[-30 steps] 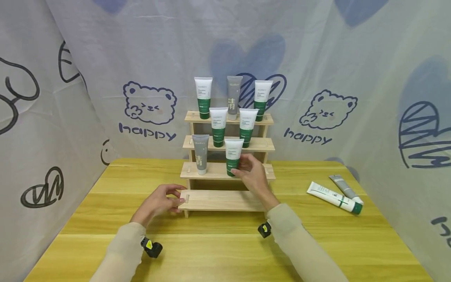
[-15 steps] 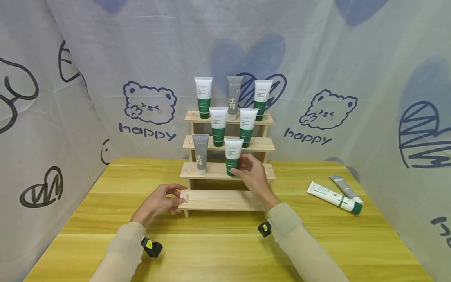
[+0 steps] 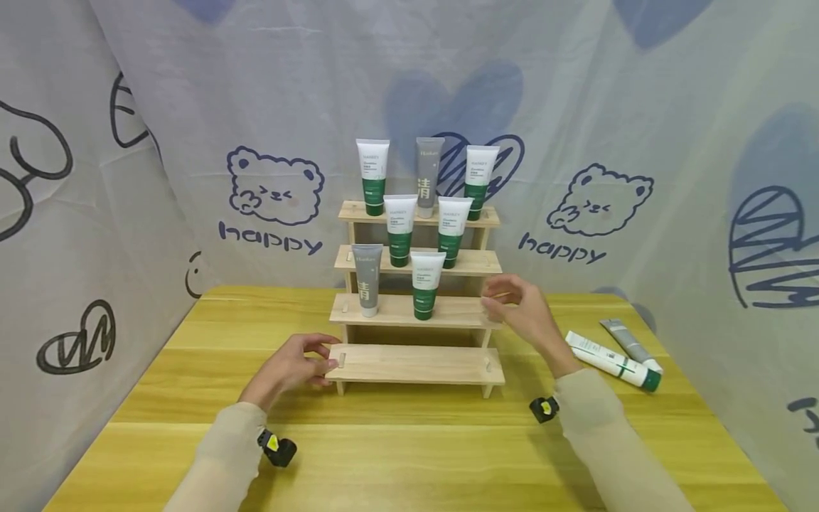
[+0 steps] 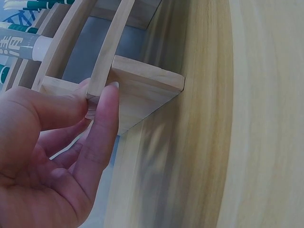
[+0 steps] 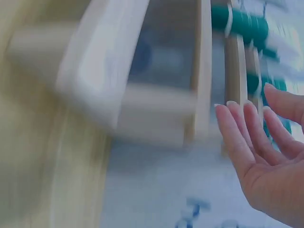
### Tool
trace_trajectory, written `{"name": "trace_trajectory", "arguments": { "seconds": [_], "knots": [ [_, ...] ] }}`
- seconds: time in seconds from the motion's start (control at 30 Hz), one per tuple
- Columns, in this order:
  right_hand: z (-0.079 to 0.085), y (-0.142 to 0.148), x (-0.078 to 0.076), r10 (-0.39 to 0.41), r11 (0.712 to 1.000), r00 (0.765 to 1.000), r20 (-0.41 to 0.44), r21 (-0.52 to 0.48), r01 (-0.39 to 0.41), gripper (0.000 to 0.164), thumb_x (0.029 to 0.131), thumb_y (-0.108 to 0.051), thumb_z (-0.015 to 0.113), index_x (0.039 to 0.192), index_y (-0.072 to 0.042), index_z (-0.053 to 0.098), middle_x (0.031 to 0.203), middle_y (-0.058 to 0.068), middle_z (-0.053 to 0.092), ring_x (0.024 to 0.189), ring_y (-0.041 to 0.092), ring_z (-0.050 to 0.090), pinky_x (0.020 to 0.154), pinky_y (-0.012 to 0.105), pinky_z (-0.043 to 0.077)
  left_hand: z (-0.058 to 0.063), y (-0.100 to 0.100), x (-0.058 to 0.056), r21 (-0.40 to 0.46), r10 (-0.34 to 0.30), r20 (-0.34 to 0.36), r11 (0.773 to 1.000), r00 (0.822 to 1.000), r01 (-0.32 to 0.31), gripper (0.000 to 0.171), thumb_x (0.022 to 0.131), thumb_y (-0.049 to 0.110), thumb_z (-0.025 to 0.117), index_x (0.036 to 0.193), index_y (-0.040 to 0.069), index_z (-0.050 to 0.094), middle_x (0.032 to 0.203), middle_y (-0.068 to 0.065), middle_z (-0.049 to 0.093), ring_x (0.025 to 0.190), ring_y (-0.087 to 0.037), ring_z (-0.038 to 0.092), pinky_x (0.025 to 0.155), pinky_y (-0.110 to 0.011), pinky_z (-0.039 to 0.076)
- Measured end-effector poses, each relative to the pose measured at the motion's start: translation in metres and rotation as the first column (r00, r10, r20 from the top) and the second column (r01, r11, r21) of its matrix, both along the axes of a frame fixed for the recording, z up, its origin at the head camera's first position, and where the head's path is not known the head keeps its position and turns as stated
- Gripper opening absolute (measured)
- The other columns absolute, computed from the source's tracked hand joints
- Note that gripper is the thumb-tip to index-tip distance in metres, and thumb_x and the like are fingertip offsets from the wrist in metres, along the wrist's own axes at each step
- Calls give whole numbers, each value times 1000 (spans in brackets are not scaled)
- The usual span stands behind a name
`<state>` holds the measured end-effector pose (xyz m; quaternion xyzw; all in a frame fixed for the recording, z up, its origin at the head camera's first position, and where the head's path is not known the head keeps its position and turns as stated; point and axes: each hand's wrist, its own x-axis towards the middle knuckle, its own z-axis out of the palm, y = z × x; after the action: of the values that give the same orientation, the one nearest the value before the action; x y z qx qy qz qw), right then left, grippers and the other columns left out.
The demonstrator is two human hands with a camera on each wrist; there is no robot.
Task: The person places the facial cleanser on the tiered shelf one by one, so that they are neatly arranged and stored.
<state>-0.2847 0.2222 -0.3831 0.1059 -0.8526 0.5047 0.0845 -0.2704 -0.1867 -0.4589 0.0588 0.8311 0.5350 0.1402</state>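
Observation:
A stepped wooden display rack [image 3: 416, 364] stands on the table, with squeeze tubes upright on its three upper steps. My left hand [image 3: 296, 366] pinches the left end of the lowest step between thumb and fingers, seen closely at the board's edge [image 4: 102, 71] in the left wrist view. My right hand [image 3: 521, 309] hovers by the right end of the third step down, fingers loosely bent and holding nothing. Left of it, a white and green tube [image 3: 425, 286] stands on that step, apart from the hand. A grey tube [image 3: 367, 281] shares the step at the left.
Two tubes, one white with a green cap [image 3: 613, 361] and one grey [image 3: 630, 343], lie on the table at the right. A printed cloth [image 3: 275, 92] hangs behind and along both sides. The upper two steps bear several tubes.
My right hand has let go of the white and green tube and moved right, past the step's end. The tube stays upright. My left hand keeps its hold on the rack.

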Motion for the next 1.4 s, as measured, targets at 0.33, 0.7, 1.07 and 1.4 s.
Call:
{"name": "trace_trajectory", "arguments": {
  "seconds": [0.33, 0.7, 1.07, 1.4],
  "knots": [
    [9, 117, 6, -223, 931, 974, 43, 306, 199, 36, 101, -17, 66, 130, 5, 61, 125, 30, 66, 100, 33, 70, 73, 21, 63, 0, 0, 2, -4, -3, -9, 1000, 1000, 3, 45, 97, 1, 69, 140, 0, 58, 114, -19, 59, 73, -18, 70, 74, -39, 68],
    [-24, 212, 3, -268, 804, 963, 26, 557, 208, 38, 95, -12, 69, 119, 16, 63, 116, 36, 67, 104, 51, 63, 85, 57, 57, 2, 1, 4, -2, -12, -14, 1000, 1000, 12, 46, 97, 1, 69, 141, -1, 57, 116, -20, 59, 73, -18, 69, 74, -39, 68],
    [-41, 241, 8, -327, 765, 932, 157, 623, 164, 39, 90, -6, 75, 117, 19, 64, 118, 41, 63, 104, 53, 60, 83, 59, 56, 2, 0, 3, -5, -2, -14, 1000, 1000, 2, 45, 96, 0, 69, 140, 0, 59, 116, -20, 59, 73, -19, 70, 74, -39, 68],
    [-54, 249, 4, -421, 696, 896, 141, 684, 220, 38, 88, -7, 75, 112, 21, 64, 106, 37, 65, 91, 43, 60, 74, 52, 54, 2, 1, 3, 2, -2, -16, 1000, 1000, 2, 45, 97, 0, 69, 140, 1, 59, 116, -20, 59, 72, -19, 71, 73, -38, 68]
  ]
}}
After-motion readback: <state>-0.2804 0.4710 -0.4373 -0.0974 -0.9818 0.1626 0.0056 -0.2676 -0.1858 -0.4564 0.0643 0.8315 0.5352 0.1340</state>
